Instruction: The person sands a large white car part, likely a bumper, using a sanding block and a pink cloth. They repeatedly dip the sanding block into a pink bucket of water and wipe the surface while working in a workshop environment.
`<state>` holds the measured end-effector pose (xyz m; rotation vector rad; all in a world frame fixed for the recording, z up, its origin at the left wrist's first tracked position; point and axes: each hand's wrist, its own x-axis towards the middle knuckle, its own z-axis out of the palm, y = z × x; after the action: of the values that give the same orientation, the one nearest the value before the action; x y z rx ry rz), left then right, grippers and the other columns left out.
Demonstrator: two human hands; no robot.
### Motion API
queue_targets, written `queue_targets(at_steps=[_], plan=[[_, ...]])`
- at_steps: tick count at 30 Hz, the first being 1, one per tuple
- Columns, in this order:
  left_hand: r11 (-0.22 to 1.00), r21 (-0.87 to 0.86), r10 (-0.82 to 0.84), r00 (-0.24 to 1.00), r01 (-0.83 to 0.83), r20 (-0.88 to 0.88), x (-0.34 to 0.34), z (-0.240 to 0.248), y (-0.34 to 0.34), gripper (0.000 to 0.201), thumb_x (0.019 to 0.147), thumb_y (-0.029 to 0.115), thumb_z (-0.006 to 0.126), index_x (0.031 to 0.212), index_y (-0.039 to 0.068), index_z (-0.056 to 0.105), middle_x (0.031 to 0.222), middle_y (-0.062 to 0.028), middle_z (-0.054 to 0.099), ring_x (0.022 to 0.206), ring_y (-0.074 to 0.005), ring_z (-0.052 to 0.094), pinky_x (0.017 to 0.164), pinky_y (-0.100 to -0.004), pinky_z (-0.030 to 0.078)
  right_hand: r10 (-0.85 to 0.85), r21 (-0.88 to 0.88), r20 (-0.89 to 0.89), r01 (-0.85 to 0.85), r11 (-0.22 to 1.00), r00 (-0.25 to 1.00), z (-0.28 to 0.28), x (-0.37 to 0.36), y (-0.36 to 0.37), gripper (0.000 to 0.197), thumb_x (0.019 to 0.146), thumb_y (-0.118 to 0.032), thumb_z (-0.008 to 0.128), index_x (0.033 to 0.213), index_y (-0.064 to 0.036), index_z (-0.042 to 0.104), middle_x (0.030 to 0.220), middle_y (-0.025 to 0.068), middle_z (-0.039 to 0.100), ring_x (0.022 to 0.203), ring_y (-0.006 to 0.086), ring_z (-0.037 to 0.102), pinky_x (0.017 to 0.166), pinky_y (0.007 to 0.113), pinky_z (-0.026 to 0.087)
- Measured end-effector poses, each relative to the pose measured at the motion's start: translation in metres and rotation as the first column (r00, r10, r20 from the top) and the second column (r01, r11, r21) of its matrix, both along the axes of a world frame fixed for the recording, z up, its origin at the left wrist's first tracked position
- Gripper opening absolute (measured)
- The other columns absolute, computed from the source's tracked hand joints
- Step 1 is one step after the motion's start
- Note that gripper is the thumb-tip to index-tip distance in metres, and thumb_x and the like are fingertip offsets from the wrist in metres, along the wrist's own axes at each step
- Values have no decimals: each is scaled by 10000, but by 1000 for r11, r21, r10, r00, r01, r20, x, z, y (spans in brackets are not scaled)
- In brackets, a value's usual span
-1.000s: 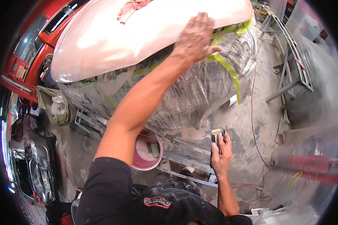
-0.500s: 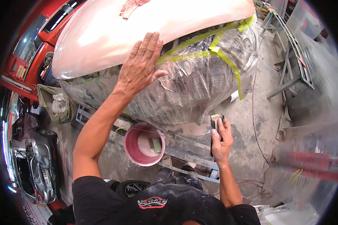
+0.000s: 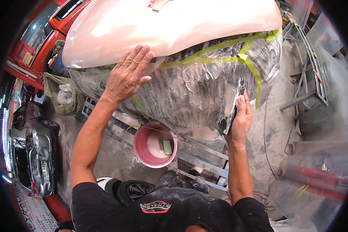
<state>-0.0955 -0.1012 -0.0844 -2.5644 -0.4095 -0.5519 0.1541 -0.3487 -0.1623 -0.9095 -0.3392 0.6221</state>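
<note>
My left hand (image 3: 128, 73) lies flat at the lower edge of a smooth, pale pink car body panel (image 3: 116, 36), its fingertips on the panel and its thumb out to the side. My right hand (image 3: 240, 118) grips a sanding block (image 3: 231, 108) wrapped in dark sandpaper, tilted up on edge and smeared with pale residue. The block is to the right, in front of the plastic sheeting (image 3: 174, 89) that hangs below the panel; whether it touches the sheeting I cannot tell. Yellow-green masking tape (image 3: 216, 60) holds the sheeting's top.
Below the sheeting stands a pink bucket (image 3: 140, 145) with milky liquid and a green block (image 3: 167, 147) inside. Metal rails (image 3: 201, 166) cross the floor beside it. A metal stand (image 3: 303, 100) and a hose (image 3: 265, 143) are at right. Damaged grey car (image 3: 38, 154) at far left.
My right hand has raised the sanding block up toward the sheeting and turned it on edge. My left hand has slid left and down along the panel's edge. The view has shifted slightly.
</note>
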Motion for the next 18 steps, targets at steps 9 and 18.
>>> queue_targets(at_steps=[9,18], plan=[[982,-18,-184,978,187,95,-9,4,40,570,1028,442,570,1551,224,500,1615,-44,468,1523,-268,385,1261,-461,332,2,137,3,-3,991,1000,33,-35,70,370,1107,-173,528,1429,4,562,1007,0,672,849,64,613,743,236,528],[960,37,-278,932,278,232,7,11,75,512,1038,453,571,1489,213,585,1553,-62,545,1470,-269,468,1237,-433,381,-271,141,612,235,962,743,34,-63,111,483,1017,-180,680,1450,8,576,1282,162,655,1088,216,654,918,333,545]])
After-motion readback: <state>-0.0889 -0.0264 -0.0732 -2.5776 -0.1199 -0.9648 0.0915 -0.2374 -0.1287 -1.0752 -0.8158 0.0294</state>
